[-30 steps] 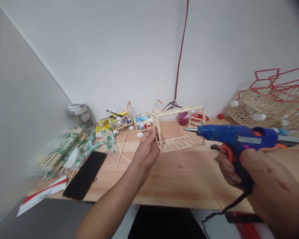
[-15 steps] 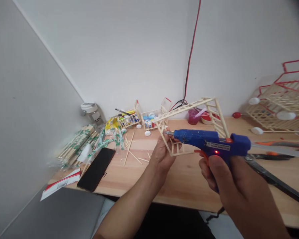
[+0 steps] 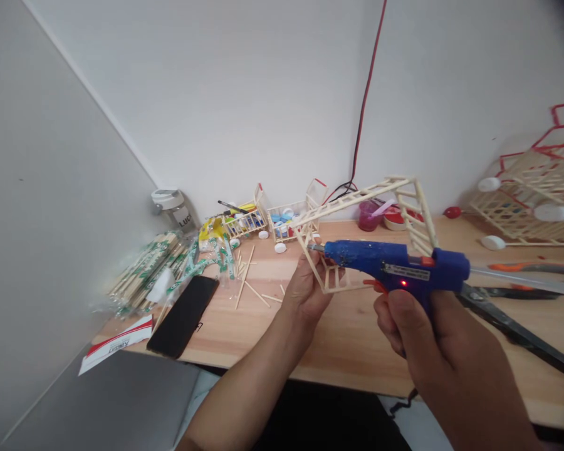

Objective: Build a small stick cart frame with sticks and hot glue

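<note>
My right hand [image 3: 418, 332] is wrapped round a blue hot glue gun [image 3: 380, 260] with an orange trigger and a lit red light. A clear glue stick [image 3: 512, 279] juts from its back end. Above the table, my left hand [image 3: 308, 285] grips a frame of thin wooden sticks [image 3: 357, 200], built with ladder-like sides, by its near left corner. The gun's metal nozzle points left and lies close to that corner; whether it touches the sticks I cannot tell. The glue gun hides part of the frame's lower right side.
On the left lie packs of sticks [image 3: 143, 272], a black phone [image 3: 183, 316] and loose sticks [image 3: 247, 282]. Two small stick carts [image 3: 289, 228] stand by the wall near a purple cup [image 3: 367, 216]. Larger stick carts [image 3: 536, 188] and orange-handled pliers [image 3: 531, 268] are at right.
The glue gun has shifted slightly left, while the far end of the stick frame has risen a little to the right. Both hands keep their holds. The camera view has turned slightly.
</note>
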`<state>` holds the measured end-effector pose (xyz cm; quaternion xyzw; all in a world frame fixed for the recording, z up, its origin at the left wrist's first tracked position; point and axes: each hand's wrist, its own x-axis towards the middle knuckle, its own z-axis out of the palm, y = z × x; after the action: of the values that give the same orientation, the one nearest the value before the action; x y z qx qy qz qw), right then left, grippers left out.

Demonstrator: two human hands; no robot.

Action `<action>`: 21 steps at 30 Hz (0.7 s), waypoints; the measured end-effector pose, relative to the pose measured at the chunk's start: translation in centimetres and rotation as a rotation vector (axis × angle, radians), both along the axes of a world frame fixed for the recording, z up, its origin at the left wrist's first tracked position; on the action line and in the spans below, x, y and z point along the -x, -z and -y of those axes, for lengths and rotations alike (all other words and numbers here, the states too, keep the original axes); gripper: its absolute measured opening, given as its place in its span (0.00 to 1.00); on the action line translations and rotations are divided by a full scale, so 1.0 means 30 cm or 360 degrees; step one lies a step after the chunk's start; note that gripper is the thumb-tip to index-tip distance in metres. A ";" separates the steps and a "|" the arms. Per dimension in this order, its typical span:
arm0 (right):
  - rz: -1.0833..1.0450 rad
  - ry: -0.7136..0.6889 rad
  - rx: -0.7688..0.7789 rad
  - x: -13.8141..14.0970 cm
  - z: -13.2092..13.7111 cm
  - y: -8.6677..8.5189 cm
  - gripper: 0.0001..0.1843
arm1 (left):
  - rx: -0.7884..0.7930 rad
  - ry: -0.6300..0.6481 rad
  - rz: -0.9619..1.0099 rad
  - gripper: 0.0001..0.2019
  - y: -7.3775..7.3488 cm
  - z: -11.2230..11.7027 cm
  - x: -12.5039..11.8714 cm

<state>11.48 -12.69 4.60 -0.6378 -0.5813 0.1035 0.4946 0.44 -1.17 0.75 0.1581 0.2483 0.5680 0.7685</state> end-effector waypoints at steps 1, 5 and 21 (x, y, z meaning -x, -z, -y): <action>0.0018 0.0000 -0.0008 0.000 0.000 0.001 0.22 | -0.0007 -0.0003 -0.0016 0.05 -0.001 0.000 0.001; 0.0034 -0.0003 -0.0020 0.002 0.002 0.003 0.22 | -0.0049 -0.0022 -0.0054 0.04 -0.003 0.003 0.006; 0.0128 0.0013 -0.0166 0.020 0.001 -0.012 0.20 | 0.0003 0.0049 0.0119 0.07 0.012 -0.001 0.011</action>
<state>10.87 -12.71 4.97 -0.6171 -0.6027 0.0453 0.5038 0.12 -1.16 0.38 0.1398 0.2176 0.5614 0.7861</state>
